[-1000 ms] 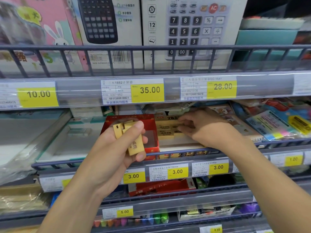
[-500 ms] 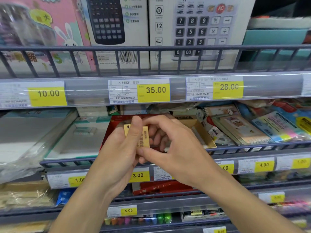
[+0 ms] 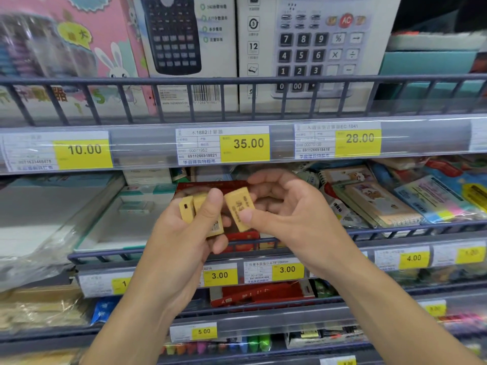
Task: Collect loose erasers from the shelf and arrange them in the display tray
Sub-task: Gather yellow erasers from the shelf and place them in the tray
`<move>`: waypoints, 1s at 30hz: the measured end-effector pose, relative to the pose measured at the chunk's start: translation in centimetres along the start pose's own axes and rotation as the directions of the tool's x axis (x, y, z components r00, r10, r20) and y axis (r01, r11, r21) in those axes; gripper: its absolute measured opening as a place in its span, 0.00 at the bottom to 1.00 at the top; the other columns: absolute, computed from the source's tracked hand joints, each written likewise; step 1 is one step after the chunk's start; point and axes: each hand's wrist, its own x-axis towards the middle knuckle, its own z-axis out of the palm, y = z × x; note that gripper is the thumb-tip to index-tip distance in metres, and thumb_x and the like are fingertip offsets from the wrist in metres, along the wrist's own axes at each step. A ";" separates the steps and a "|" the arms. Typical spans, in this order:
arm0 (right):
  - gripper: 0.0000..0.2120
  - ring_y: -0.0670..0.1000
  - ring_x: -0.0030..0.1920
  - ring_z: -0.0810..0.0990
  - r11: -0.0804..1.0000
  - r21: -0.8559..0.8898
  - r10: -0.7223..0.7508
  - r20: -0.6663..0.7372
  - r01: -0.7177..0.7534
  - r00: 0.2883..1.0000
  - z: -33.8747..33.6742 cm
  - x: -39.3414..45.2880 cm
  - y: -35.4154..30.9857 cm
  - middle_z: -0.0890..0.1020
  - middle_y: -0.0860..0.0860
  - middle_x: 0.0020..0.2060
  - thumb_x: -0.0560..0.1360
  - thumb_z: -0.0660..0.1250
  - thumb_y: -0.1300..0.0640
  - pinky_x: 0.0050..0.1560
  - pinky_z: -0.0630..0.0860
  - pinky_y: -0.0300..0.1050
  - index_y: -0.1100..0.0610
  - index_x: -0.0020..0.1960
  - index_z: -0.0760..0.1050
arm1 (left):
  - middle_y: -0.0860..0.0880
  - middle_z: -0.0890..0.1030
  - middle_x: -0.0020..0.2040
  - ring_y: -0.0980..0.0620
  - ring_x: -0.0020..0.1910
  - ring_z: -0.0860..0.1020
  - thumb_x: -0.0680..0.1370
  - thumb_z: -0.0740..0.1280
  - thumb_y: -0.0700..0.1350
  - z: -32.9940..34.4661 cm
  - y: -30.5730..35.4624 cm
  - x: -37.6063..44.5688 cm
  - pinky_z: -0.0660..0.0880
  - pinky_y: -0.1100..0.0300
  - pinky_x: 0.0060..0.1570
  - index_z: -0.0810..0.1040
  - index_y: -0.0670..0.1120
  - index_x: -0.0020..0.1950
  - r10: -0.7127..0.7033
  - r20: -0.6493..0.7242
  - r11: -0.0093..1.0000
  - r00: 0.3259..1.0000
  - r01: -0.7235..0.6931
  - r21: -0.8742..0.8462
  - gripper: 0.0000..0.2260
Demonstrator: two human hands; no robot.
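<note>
Shelf tags (image 3: pixel 244 144) read 35.00, 28.00; left hand (image 3: pixel 184 233) grips yellow erasers (image 3: pixel 193 209); right hand (image 3: pixel 287 209) pinches one eraser (image 3: pixel 238 209).

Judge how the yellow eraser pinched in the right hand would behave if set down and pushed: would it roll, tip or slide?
The yellow eraser is a flat-sided block, so it probably slides rather than rolls. The right hand pinches it with a thumb and fingertip alone, so it seems light. Stood on end, it might tip.
</note>
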 end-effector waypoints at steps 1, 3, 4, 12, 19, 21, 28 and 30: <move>0.18 0.55 0.48 0.84 1.000 -0.014 0.016 0.008 -0.016 1.000 -0.3 0.0 -0.1 0.84 0.56 0.49 0.70 0.77 0.64 0.49 0.81 0.46 0.55 0.57 0.78 | 0.42 0.87 0.48 0.48 0.41 0.80 0.74 0.77 0.55 -0.2 -0.1 0.0 0.71 0.63 0.27 0.77 0.40 0.57 0.006 -0.015 1.000 1.000 -0.005 0.008 0.22; 0.14 0.53 0.47 0.84 0.999 -0.047 0.019 0.029 -0.018 0.999 -0.7 0.0 -0.3 0.85 0.52 0.47 0.72 0.76 0.66 0.47 0.81 0.43 0.58 0.55 0.79 | 0.44 0.85 0.41 0.50 0.34 0.76 0.71 0.79 0.53 -0.5 -0.2 0.0 0.71 0.63 0.27 0.80 0.44 0.51 0.007 -0.026 0.999 1.000 -0.006 0.031 0.17; 0.11 0.52 0.46 0.85 0.998 -0.064 0.016 0.036 -0.013 0.999 -0.8 0.0 -0.5 0.86 0.52 0.47 0.72 0.76 0.66 0.46 0.81 0.42 0.59 0.53 0.80 | 0.44 0.84 0.40 0.51 0.31 0.75 0.70 0.80 0.52 -0.6 -0.2 0.1 0.71 0.63 0.27 0.82 0.47 0.48 0.008 -0.023 0.999 1.000 -0.007 0.043 0.14; 0.17 0.52 0.49 0.83 0.890 -0.435 -0.107 0.092 0.136 0.990 -1.4 -1.0 -0.6 0.84 0.46 0.49 0.73 0.77 0.54 0.51 0.82 0.53 0.46 0.61 0.82 | 0.39 0.87 0.43 0.50 0.34 0.83 0.67 0.78 0.49 0.2 -0.3 0.1 0.79 0.61 0.31 0.79 0.38 0.57 0.012 -0.121 0.999 0.993 -0.017 -0.037 0.23; 0.14 0.40 0.44 0.80 0.627 -0.740 -0.238 0.115 0.243 0.964 -2.9 -0.2 -1.1 0.83 0.36 0.44 0.76 0.74 0.50 0.42 0.74 0.33 0.46 0.61 0.82 | 0.46 0.84 0.38 0.51 0.31 0.79 0.66 0.80 0.53 0.0 -0.5 0.1 0.75 0.62 0.27 0.80 0.40 0.54 -0.040 -0.132 0.999 0.990 0.040 -0.008 0.24; 0.12 0.38 0.30 0.78 0.660 -0.746 -0.108 0.022 0.088 0.994 -4.6 0.4 -1.5 0.83 0.35 0.33 0.76 0.72 0.47 0.28 0.69 0.31 0.44 0.59 0.83 | 0.47 0.82 0.36 0.52 0.31 0.75 0.67 0.79 0.54 -0.3 -0.5 0.1 0.71 0.63 0.24 0.79 0.41 0.52 -0.045 -0.130 0.999 0.990 0.045 -0.001 0.22; 0.08 0.29 0.43 0.76 0.429 -0.903 0.184 0.052 -0.033 0.982 -8.2 2.7 -0.9 0.80 0.32 0.46 0.74 0.73 0.43 0.40 0.69 0.22 0.33 0.52 0.80 | 0.50 0.81 0.37 0.54 0.35 0.75 0.72 0.79 0.55 -0.9 -0.1 0.3 0.74 0.63 0.28 0.77 0.44 0.53 -0.047 -0.117 0.997 0.992 0.039 -0.073 0.20; 0.08 0.32 0.43 0.77 0.392 -0.920 0.260 0.086 -0.023 0.962 -8.1 3.0 0.1 0.80 0.31 0.41 0.73 0.73 0.41 0.37 0.70 0.24 0.33 0.51 0.80 | 0.50 0.81 0.37 0.56 0.35 0.77 0.72 0.78 0.54 -0.8 -0.1 0.3 0.75 0.63 0.30 0.77 0.43 0.54 -0.056 -0.107 0.994 0.993 0.045 -0.103 0.20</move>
